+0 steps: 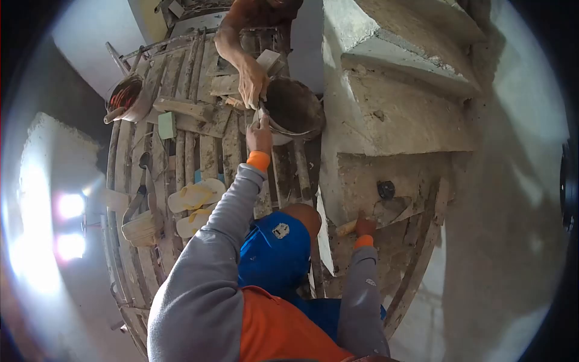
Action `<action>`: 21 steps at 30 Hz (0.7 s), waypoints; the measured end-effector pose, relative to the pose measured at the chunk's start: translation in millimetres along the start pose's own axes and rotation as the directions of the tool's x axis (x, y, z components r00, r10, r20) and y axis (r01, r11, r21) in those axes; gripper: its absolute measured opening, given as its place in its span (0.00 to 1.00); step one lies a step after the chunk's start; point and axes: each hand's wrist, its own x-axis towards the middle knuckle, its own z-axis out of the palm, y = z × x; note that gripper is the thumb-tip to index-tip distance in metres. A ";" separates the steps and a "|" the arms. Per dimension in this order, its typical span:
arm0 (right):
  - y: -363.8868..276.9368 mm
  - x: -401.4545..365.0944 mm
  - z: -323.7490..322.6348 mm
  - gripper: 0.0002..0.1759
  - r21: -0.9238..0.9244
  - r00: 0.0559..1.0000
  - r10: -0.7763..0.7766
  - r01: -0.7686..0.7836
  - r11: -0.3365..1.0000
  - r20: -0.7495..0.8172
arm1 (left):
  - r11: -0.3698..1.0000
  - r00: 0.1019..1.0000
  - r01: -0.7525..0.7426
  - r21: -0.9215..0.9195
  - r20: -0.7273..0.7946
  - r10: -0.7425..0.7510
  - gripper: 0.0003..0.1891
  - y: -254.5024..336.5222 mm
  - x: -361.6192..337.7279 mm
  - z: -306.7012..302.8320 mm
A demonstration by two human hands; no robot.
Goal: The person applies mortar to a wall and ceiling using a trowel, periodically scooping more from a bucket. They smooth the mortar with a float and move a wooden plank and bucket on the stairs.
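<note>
My left hand (259,137) reaches forward to the near left rim of a dirty bucket (306,123), its fingers closed at the edge. A co-worker's hand (252,83) is at the same side of the bucket, just beyond my fingers. The bucket's inside is dark, so its contents are hard to make out. Down at the right, my right hand (365,227) is wrapped around a trowel (391,210), whose wooden handle sticks out to the left. The trowel's blade lies against or just above the concrete step. Close behind it is a small round black object (386,190).
Concrete stairs (404,114) rise on the right. Wooden slats form a platform (208,148) at the left, holding flip-flops (198,194), a green block (167,125), loose wood pieces (184,108) and another bucket (136,105) with reddish contents. A timber board (416,259) edges the lower step.
</note>
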 end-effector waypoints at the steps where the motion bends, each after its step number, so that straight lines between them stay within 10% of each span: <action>1: 1.1 2.2 -0.4 0.37 -0.058 0.999 -0.028 0.030 0.998 0.024 | 1.000 1.000 -0.009 0.027 0.001 0.009 0.18 14.5 -1.7 -11.7; 6: -24.3 -7.6 -13.3 0.44 -0.047 0.967 0.190 -0.185 0.982 0.171 | 0.961 0.988 0.125 -0.246 0.116 -0.099 0.22 106.6 -14.2 -75.4; 11: 65.2 68.0 38.9 0.47 -0.322 0.961 -0.116 0.196 0.926 0.251 | 0.944 0.995 -0.035 -0.328 0.079 0.065 0.25 151.7 -2.4 -149.8; 14: 65.6 79.1 41.6 0.48 -0.312 0.983 0.067 -0.011 0.950 0.170 | 0.991 0.999 -0.001 -0.131 0.050 0.007 0.19 114.0 8.1 -192.2; 16: 56.0 69.6 43.8 0.47 -0.221 0.974 0.136 -0.094 0.971 0.180 | 0.924 0.995 -0.095 0.370 0.035 0.088 0.17 59.8 -1.8 -213.6; 19: 37.2 58.9 25.7 0.45 -0.024 0.952 0.212 -0.212 0.977 0.220 | 0.744 0.880 -0.454 0.491 0.376 0.289 0.14 -27.6 -49.4 -232.1; 21: 47.8 71.1 23.4 0.44 -0.046 0.964 0.170 -0.164 0.985 0.203 | 0.747 0.862 -0.420 0.516 0.484 0.150 0.15 -25.7 -101.4 -236.9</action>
